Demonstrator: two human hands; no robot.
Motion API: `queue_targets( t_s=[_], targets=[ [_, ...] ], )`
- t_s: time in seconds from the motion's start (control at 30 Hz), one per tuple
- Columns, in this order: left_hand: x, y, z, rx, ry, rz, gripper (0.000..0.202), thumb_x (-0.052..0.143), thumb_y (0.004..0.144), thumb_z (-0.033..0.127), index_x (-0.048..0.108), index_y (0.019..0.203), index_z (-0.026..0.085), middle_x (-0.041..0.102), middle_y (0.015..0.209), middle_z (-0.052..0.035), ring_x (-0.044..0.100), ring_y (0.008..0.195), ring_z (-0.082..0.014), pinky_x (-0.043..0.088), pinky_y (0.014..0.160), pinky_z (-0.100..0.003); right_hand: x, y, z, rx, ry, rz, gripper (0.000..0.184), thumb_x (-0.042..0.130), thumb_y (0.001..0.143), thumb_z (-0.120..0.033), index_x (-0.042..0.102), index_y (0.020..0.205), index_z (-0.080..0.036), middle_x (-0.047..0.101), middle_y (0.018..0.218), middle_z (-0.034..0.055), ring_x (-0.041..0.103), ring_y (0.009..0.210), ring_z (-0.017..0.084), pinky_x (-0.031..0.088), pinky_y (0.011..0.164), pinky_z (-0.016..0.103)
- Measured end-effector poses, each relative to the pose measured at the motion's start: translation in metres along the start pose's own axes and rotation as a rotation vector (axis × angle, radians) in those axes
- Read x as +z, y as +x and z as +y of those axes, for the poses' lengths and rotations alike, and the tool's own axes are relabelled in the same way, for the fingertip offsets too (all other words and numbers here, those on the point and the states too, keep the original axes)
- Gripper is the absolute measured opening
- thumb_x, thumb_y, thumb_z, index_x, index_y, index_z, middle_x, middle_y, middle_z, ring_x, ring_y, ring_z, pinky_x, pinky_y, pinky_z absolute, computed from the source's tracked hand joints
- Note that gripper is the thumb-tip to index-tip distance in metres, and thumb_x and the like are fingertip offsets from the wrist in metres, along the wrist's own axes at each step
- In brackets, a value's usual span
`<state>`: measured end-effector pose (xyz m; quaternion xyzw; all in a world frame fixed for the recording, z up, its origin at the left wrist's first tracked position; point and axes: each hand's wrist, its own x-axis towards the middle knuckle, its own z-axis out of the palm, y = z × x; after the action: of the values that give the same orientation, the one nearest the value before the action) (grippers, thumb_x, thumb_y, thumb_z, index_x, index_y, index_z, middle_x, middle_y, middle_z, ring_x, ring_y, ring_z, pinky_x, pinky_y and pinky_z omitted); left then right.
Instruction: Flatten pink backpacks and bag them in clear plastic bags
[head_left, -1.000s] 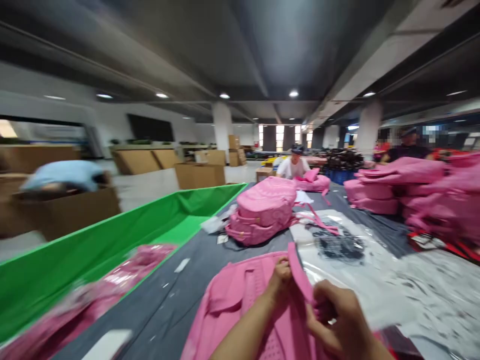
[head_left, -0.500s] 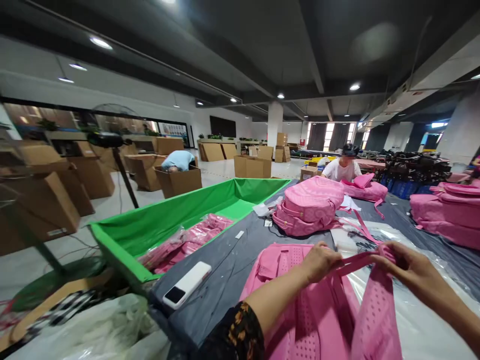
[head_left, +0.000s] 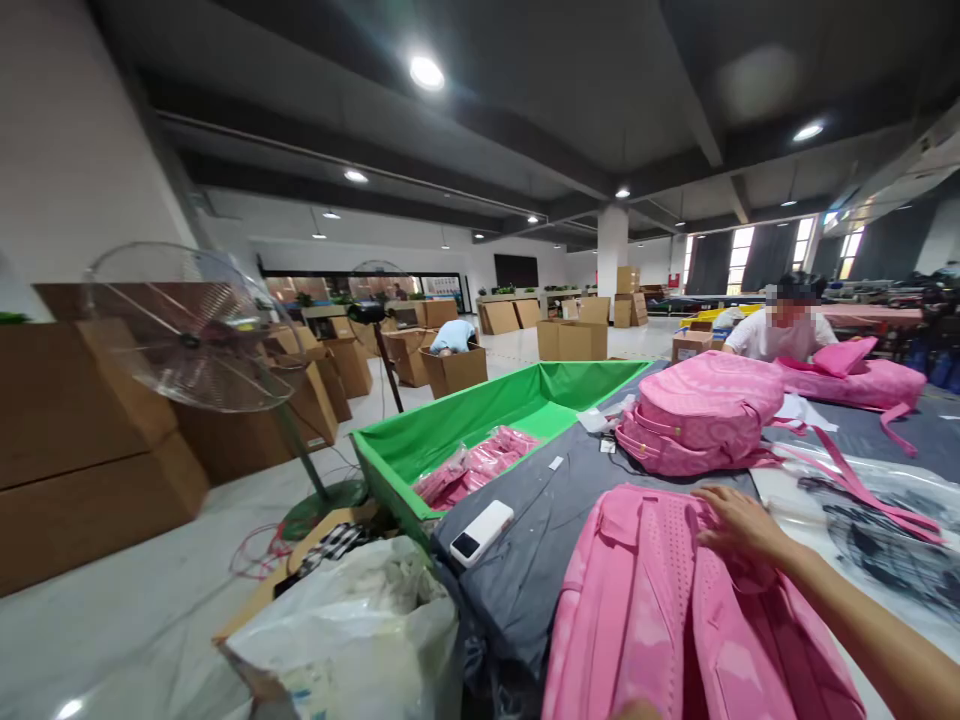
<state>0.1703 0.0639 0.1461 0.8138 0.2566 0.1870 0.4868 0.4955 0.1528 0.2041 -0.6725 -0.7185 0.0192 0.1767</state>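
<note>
A pink backpack [head_left: 664,590] lies before me, its padded shoulder straps and perforated back panel facing up. My right hand [head_left: 739,522] is at its top right edge, fingers bent over the fabric and closed on it. Only a small piece of my left hand [head_left: 637,710] shows at the bottom edge of the view, against the backpack's lower part; its fingers are hidden. Just beyond lies another pink backpack [head_left: 701,410], plump and closed, with a loose strap trailing to the right.
A green fabric-lined bin [head_left: 450,420] holds pink items in clear plastic. On the grey-covered table [head_left: 525,510] lies a white phone-like device [head_left: 482,532]. Clear plastic bags [head_left: 885,530] are at right. A fan [head_left: 191,335] and cartons stand left. A person [head_left: 784,325] works across the table.
The view has swung left. Both hands have left the strap they were stretching; the right moved to the backpack's top, the left down to the bottom edge. The straps now lie on the backpack.
</note>
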Motion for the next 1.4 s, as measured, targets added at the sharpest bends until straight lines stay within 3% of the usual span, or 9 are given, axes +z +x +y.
queue_targets(
  t_s=[0.13, 0.23, 0.37, 0.5, 0.7, 0.87, 1.17, 1.27, 1.4],
  targets=[
    [-0.068, 0.045, -0.001, -0.027, 0.254, 0.270, 0.046, 0.054, 0.090, 0.058, 0.074, 0.109, 0.021, 0.075, 0.106, -0.0150, 0.067, 0.106, -0.0346, 0.045, 0.104, -0.051, 0.024, 0.002, 0.020, 0.055, -0.029, -0.027, 0.073, 0.066, 0.070, -0.059, 0.066, 0.129, -0.017, 0.058, 0.142, 0.0237, 0.053, 0.134, 0.042, 0.041, 0.111, 0.061],
    [-0.107, 0.110, -0.008, -0.169, 0.447, 0.393, 0.074, 0.060, 0.086, 0.061, 0.056, 0.139, 0.009, 0.052, 0.148, -0.0261, 0.044, 0.139, -0.0433, 0.029, 0.116, -0.059, 0.040, -0.005, 0.032, 0.048, -0.008, 0.013, 0.076, 0.059, 0.074, -0.063, 0.063, 0.134, -0.016, 0.056, 0.145, 0.0215, 0.049, 0.137, 0.042, 0.032, 0.115, 0.068],
    [-0.117, 0.192, -0.026, -0.255, 0.403, 0.314, 0.068, 0.070, 0.078, 0.066, 0.071, 0.116, 0.010, 0.067, 0.126, -0.0253, 0.054, 0.125, -0.0448, 0.036, 0.109, -0.057, 0.050, -0.015, 0.039, -0.014, 0.163, 0.152, 0.072, 0.059, 0.076, -0.067, 0.063, 0.128, -0.018, 0.067, 0.131, 0.0174, 0.064, 0.121, 0.036, 0.048, 0.108, 0.056],
    [-0.106, 0.224, -0.039, -0.194, 0.325, 0.333, 0.052, 0.077, 0.071, 0.067, 0.075, 0.090, 0.018, 0.072, 0.095, -0.0089, 0.062, 0.100, -0.0304, 0.045, 0.094, -0.040, 0.049, -0.021, 0.030, -0.025, 0.264, 0.280, 0.061, 0.065, 0.074, -0.066, 0.065, 0.116, -0.021, 0.073, 0.115, 0.0128, 0.070, 0.105, 0.032, 0.058, 0.092, 0.046],
    [-0.125, 0.219, -0.049, -0.241, 0.190, 0.359, 0.052, 0.057, 0.091, 0.062, 0.073, 0.078, 0.014, 0.055, 0.058, 0.0028, 0.055, 0.063, -0.0155, 0.044, 0.064, -0.027, 0.033, -0.030, 0.000, -0.120, 0.345, 0.306, 0.051, 0.064, 0.080, -0.058, 0.065, 0.117, -0.024, 0.071, 0.113, 0.0110, 0.068, 0.104, 0.029, 0.056, 0.091, 0.043],
    [-0.129, 0.220, -0.050, -0.325, 0.211, 0.437, 0.025, 0.069, 0.089, 0.037, 0.072, 0.082, 0.014, 0.066, 0.067, 0.0004, 0.062, 0.065, -0.0155, 0.050, 0.068, -0.030, 0.025, -0.033, -0.014, -0.126, 0.319, 0.198, 0.056, 0.063, 0.079, -0.053, 0.062, 0.126, -0.022, 0.068, 0.115, 0.0122, 0.064, 0.107, 0.029, 0.053, 0.093, 0.045],
    [-0.087, 0.181, -0.015, 0.008, 0.430, 0.351, 0.024, 0.067, 0.088, 0.040, 0.075, 0.082, 0.018, 0.071, 0.094, -0.0062, 0.061, 0.100, -0.0235, 0.045, 0.096, -0.033, 0.026, -0.055, -0.006, 0.000, 0.083, 0.133, 0.047, 0.061, 0.075, -0.032, 0.065, 0.120, -0.021, 0.066, 0.104, 0.0118, 0.063, 0.097, 0.028, 0.053, 0.087, 0.044],
    [-0.068, 0.158, -0.009, 0.110, 0.490, 0.327, 0.025, 0.079, 0.075, 0.029, 0.071, 0.096, 0.018, 0.067, 0.107, -0.0077, 0.056, 0.108, -0.0260, 0.045, 0.098, -0.036, 0.038, -0.078, -0.009, -0.003, -0.028, 0.280, 0.045, 0.059, 0.079, -0.031, 0.065, 0.121, -0.017, 0.066, 0.109, 0.0149, 0.063, 0.100, 0.030, 0.053, 0.088, 0.045],
    [-0.031, 0.125, -0.028, 0.308, 0.616, 0.441, 0.013, 0.060, 0.088, 0.015, 0.065, 0.100, 0.019, 0.063, 0.107, -0.0091, 0.055, 0.105, -0.0252, 0.047, 0.096, -0.040, 0.075, -0.124, -0.009, -0.064, -0.200, 0.507, 0.040, 0.056, 0.090, -0.040, 0.063, 0.123, -0.018, 0.068, 0.117, 0.0169, 0.064, 0.105, 0.034, 0.053, 0.089, 0.049]
  ],
)
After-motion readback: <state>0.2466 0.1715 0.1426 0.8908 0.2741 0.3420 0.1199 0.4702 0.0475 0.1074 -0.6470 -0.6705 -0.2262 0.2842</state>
